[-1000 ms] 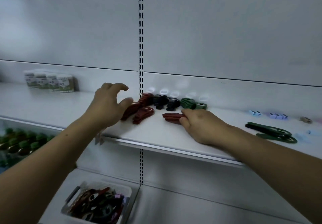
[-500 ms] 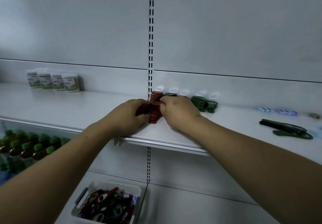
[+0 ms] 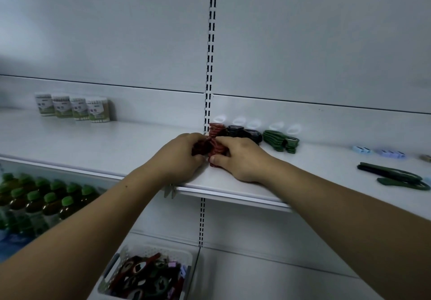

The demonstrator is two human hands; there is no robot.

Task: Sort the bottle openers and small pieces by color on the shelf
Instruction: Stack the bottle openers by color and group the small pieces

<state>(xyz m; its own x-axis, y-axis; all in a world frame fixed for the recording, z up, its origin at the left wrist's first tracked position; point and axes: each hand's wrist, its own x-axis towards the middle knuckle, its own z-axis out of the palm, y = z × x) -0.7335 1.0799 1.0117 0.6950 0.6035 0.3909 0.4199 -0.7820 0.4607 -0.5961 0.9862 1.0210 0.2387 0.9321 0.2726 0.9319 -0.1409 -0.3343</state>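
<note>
Both the left hand and the right hand curl their fingers round the red bottle openers, between the back and front edges of the shelf.

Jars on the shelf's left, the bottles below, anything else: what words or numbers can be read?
Four jars: green-and-white labels carry print, too blurred to read.
Lower-shelf bottles: no readable label.
Stacked red bottle openers: no writing shows.
Elsewhere: none visible.

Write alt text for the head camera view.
The left hand and right hand grip a stack of red bottle openers on a white shelf, beside black openers and green openers. A basket of mixed pieces sits below.
</note>
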